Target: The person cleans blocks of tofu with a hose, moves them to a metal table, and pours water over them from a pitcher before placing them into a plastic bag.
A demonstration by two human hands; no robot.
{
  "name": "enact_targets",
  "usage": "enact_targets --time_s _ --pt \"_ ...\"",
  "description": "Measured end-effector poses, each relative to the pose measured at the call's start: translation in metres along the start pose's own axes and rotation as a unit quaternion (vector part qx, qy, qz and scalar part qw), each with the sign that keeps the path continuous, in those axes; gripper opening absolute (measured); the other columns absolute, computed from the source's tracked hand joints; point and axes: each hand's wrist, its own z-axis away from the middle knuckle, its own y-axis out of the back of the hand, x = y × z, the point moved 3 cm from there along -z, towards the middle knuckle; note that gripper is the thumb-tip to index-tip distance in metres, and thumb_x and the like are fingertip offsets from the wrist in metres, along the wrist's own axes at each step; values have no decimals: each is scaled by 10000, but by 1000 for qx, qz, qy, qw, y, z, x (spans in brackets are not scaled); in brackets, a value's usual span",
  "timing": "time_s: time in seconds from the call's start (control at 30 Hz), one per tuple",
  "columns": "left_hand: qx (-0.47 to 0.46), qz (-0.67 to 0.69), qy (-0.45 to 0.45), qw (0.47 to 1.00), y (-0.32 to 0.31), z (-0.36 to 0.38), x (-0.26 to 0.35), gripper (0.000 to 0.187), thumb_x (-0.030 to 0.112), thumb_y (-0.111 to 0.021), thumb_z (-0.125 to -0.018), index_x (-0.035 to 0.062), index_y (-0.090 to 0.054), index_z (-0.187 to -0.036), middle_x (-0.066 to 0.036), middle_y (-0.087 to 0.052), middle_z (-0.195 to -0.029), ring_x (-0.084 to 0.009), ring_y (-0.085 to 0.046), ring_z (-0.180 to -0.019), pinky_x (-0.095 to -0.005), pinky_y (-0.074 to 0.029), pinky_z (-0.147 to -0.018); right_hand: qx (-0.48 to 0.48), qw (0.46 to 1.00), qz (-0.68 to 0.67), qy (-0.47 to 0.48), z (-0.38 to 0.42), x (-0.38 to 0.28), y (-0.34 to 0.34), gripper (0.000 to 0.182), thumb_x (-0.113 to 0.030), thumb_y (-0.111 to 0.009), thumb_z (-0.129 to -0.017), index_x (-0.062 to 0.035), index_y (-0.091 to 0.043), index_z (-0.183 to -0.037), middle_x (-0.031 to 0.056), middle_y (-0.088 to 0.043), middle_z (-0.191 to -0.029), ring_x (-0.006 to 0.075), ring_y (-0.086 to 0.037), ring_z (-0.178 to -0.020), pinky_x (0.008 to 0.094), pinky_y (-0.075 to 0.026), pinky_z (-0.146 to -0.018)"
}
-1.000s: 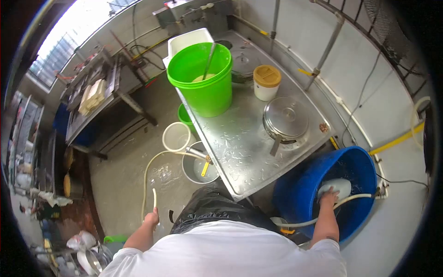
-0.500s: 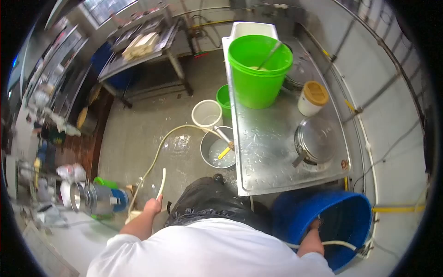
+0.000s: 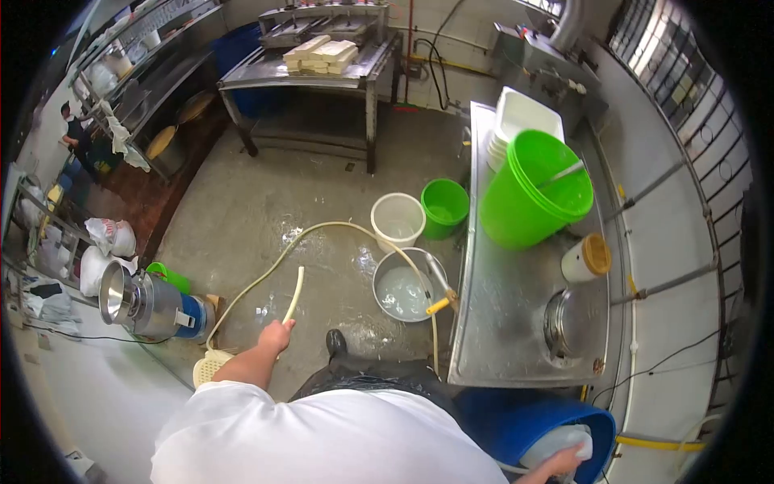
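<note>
My left hand [image 3: 275, 335] is closed around a cream hose [image 3: 297, 292] whose free end points up and away from me. At the lower right, my right hand [image 3: 567, 461] holds a whitish translucent container [image 3: 556, 442] at the mouth of the blue barrel [image 3: 500, 419]. Ahead on the floor stands a metal pot [image 3: 389, 284] with clear liquid in it. A longer hose [image 3: 278, 262] curves across the floor and over the pot, near a tap with a yellow handle [image 3: 438, 306].
A white bucket [image 3: 387, 202] and a small green bucket [image 3: 445, 211] stand beyond the pot. The steel table [image 3: 492, 339] at right bears a large green bucket [image 3: 516, 202]. A grinder-like machine [image 3: 153, 305] stands left. Another person [image 3: 76, 137] is far left.
The whitish container has come into view in my right hand at the barrel's mouth. My left hand still grips the hose. The view has shifted, showing more of the room ahead.
</note>
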Motion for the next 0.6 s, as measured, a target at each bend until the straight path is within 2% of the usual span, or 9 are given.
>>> enact_targets --time_s 0.07,0.1,0.13,0.2,0.33,0.4,0.43,0.5,0.6 --pt "3 5 -14 1000 5 -34 -16 730 659 -473 -1091 4 -703 -1317 -291 -724 -1309 -461 -685 -1246 -551 -538 -1052 137 978 -56 147 -20 0 0 824 -656 -608 -1042 155 -697 -1161 331 -755 -1073 483 -734 -941 568 -568 -876" --pt "-18 7 -16 1000 12 -44 -21 736 659 -458 -1096 4 -713 -1315 -294 -723 -1308 -460 -684 -1249 -551 -537 -1053 213 956 28 200 24 -41 43 865 -620 -718 -984 161 -610 -1339 410 -718 -1058 565 -728 -928 594 -608 -811" --pt "-39 9 -17 999 19 -54 -25 743 658 -444 -1101 3 -723 -1313 -297 -723 -1307 -460 -682 -1253 -551 -536 -1053 228 942 -33 243 40 -70 64 802 -611 -717 -988 153 -658 -1225 420 -712 -1016 565 -726 -904 592 -603 -788" --pt "-49 22 -18 998 33 -77 -37 756 657 -420 -1108 -4 -725 -1311 -297 -723 -1308 -462 -681 -1254 -552 -535 -1055 296 913 -52 275 76 -126 95 747 -576 -716 -1001 144 -669 -1195 409 -717 -1039 565 -720 -886 599 -593 -765" --pt "-51 37 -44 997 55 -129 -67 786 641 -350 -1129 -35 -713 -1304 -308 -722 -1295 -471 -681 -1246 -553 -529 -1061 279 900 -73 328 132 -207 123 718 -554 -716 -1009 131 -675 -1221 371 -728 -1042 558 -712 -874 599 -588 -772" --pt "-42 52 -42 997 65 -150 -83 734 594 -355 -1133 -50 -661 -1310 -324 -714 -1291 -485 -678 -1241 -558 -524 -1065 87 931 -236 264 137 -234 101 710 -605 -635 -1059 103 -681 -1088 241 -725 -970 355 -687 -811 492 -569 -745" --pt "-23 80 -43 996 72 -158 -89 684 562 -373 -1130 -44 -632 -1311 -329 -711 -1290 -493 -676 -1238 -562 -521 -1067 86 932 -238 261 157 -243 94 710 -605 -635 -1059 103 -681 -1088 241 -725 -970 355 -687 -811 492 -569 -745" --pt "6 131 -49 990 93 -166 -92 558 475 -440 -1113 -31 -570 -1312 -342 -704 -1278 -516 -673 -1217 -578 -516 -1059 -27 914 -332 229 214 -287 83 606 -573 -647 -1070 30 -650 -1011 133 -629 -792 238 -589 -690 405 -519 -635" --pt "27 176 -53 983 104 -188 -104 512 464 -476 -1112 -2 -612 -1274 -320 -717 -1254 -521 -678 -1188 -589 -523 -1028 -148 899 -332 245 274 -339 30 481 -460 -656 -1097 20 -688 -1085 56 -574 -721 189 -539 -591 369 -462 -554"
